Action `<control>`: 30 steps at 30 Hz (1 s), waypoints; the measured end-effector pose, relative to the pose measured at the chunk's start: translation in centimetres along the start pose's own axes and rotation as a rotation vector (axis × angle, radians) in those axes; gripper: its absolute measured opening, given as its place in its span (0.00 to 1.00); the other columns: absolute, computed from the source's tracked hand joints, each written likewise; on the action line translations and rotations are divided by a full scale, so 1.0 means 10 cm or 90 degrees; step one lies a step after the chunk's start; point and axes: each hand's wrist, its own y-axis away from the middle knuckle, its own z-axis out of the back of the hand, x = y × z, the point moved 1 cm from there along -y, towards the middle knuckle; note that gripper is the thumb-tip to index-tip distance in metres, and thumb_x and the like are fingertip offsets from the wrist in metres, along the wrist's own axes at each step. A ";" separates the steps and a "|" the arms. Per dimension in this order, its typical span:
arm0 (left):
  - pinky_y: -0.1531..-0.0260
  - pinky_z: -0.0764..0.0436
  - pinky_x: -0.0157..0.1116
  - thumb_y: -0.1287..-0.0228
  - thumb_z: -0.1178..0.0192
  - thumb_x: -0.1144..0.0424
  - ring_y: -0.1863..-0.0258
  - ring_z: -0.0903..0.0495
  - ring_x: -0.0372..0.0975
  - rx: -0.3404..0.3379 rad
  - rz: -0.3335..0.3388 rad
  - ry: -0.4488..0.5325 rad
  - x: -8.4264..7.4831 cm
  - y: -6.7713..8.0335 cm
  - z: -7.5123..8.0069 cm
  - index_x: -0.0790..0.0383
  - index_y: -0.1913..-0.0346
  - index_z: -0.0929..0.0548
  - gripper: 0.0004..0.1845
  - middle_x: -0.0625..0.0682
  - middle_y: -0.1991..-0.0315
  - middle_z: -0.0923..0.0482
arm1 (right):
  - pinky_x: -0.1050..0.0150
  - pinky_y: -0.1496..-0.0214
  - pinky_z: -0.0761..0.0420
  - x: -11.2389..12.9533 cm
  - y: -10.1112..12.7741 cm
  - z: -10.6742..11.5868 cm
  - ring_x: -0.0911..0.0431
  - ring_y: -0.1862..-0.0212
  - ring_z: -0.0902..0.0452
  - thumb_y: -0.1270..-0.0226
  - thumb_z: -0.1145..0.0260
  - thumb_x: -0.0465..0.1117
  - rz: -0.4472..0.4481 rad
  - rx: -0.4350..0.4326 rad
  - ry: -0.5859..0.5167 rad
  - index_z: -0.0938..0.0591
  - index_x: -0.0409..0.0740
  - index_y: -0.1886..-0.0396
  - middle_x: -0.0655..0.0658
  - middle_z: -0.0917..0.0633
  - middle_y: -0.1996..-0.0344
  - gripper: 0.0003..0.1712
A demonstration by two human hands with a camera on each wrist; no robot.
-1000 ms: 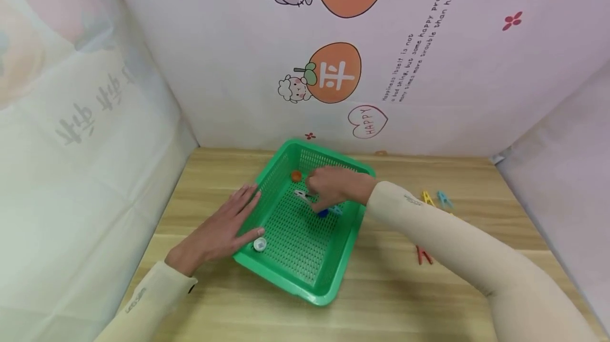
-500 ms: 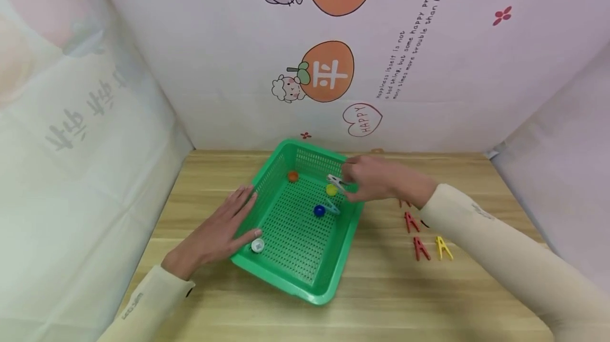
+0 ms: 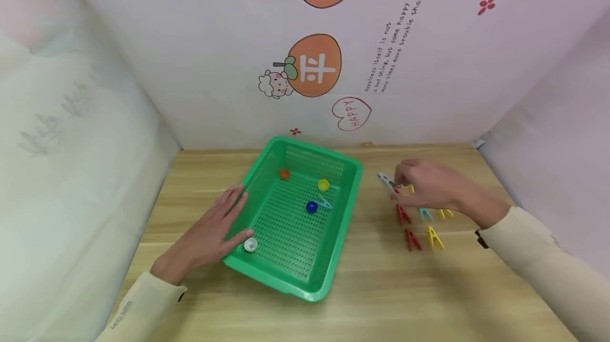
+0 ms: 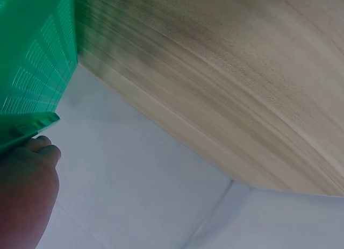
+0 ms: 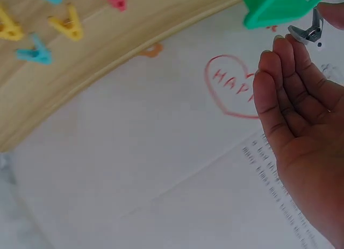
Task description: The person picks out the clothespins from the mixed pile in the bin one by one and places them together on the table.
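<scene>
Wooden tabletop (image 3: 381,284) carries a green perforated plastic basket (image 3: 333,270); flat left hand (image 3: 209,236) steadies its side; right hand (image 3: 429,186) pinches a pale clothespin (image 3: 387,182) above scattered red, yellow and blue pegs (image 3: 421,225).

Small pale grey plastic clothes peg with metal spring (image 3: 387,181) — pinched at one end between fingertips of the right hand (image 3: 429,187), lifted above the wooden tabletop, free end pointing toward the green perforated plastic basket (image 3: 305,289) — well clear of its rim.
</scene>
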 end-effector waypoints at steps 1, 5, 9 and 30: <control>0.15 0.46 0.64 0.17 0.45 0.39 0.09 0.62 0.57 -0.002 0.004 0.002 0.00 0.01 0.01 0.60 0.10 0.53 0.49 0.56 0.08 0.63 | 0.54 0.57 0.12 -0.05 0.06 0.00 0.57 0.60 0.16 0.35 0.23 0.48 -0.012 -0.002 0.001 0.13 0.44 0.60 0.50 0.12 0.61 0.13; 0.14 0.47 0.64 0.17 0.45 0.39 0.09 0.63 0.55 -0.002 0.009 0.004 0.01 0.01 0.04 0.59 0.10 0.54 0.49 0.55 0.08 0.64 | 0.51 0.56 0.13 -0.25 0.33 -0.02 0.55 0.59 0.15 0.33 0.24 0.50 -0.061 -0.009 0.008 0.12 0.43 0.59 0.51 0.12 0.62 0.15; 0.14 0.48 0.63 0.17 0.45 0.38 0.09 0.64 0.54 0.004 0.005 0.003 0.01 -0.01 0.02 0.59 0.10 0.55 0.49 0.54 0.08 0.64 | 0.55 0.59 0.15 -0.43 0.63 -0.14 0.58 0.62 0.17 0.32 0.23 0.50 -0.096 -0.025 0.027 0.12 0.43 0.61 0.52 0.13 0.64 0.15; 0.15 0.48 0.64 0.16 0.47 0.39 0.09 0.64 0.56 0.013 0.001 0.010 0.02 -0.02 0.00 0.60 0.10 0.55 0.48 0.56 0.08 0.65 | 0.59 0.67 0.21 -1.06 1.36 -0.85 0.60 0.69 0.24 0.31 0.26 0.52 -0.226 0.027 -0.036 0.14 0.42 0.64 0.51 0.14 0.68 0.17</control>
